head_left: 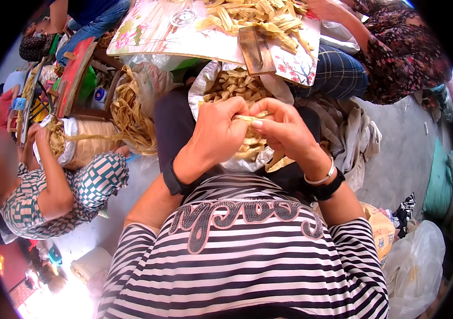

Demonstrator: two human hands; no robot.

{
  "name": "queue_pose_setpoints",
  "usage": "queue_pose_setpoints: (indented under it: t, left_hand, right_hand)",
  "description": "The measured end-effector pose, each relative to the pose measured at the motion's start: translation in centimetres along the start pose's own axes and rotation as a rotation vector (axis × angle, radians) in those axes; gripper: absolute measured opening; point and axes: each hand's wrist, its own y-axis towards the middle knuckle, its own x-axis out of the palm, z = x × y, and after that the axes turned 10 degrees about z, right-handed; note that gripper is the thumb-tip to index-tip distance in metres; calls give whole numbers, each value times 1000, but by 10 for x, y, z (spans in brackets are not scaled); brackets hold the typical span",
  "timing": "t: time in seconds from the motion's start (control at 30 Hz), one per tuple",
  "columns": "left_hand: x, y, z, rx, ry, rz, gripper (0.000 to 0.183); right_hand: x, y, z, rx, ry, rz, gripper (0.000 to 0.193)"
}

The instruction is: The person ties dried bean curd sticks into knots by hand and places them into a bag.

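My left hand (217, 130) and my right hand (289, 130) meet in front of me, both closed in a pinch on a short pale yellow strip (249, 118). Its ends disappear behind my fingers. Directly beneath, between my knees, a white sack (201, 86) stands with its mouth spread wide. Many small yellowish, twisted or knotted pieces (237, 82) fill it. My hands hide part of the sack and its contents.
Ahead, a flower-patterned table (152, 33) bears a heap of yellow strips (258, 13), a wooden block (257, 50) and a clear glass (183, 18). Long strips (131, 114) hang at the left. Co-workers sit left and right. A clear plastic bag (415, 271) lies right.
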Motion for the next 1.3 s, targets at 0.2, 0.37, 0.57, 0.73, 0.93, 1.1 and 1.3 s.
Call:
queue_pose_setpoints:
  t: [0.2,0.37,0.57,0.73,0.93,1.1,1.3]
  left_hand:
    - [10,4,7,-47,-2,190,2]
    - [4,8,1,36,78,126,9]
    - [-9,12,11,-68,106,-164,22]
    - [-16,16,0,-623,-646,-349,27]
    - [-25,4,-18,-746,-1051,-346,24]
    - [-36,11,-28,-323,-275,-447,27]
    - [-35,8,5,223,254,-256,35]
  right_hand:
    - [-23,2,15,215,443,-252,15]
    - [-11,6,20,92,571,-193,15]
    - [-12,7,22,-24,411,-84,14]
    - [-14,0,0,-153,80,-78,18]
    - [-40,-14,-20,-402,-479,3,19]
    - [-39,-7,-24,-344,-628,-22,18]
    - [-25,3,-16,-484,-656,-27,15]
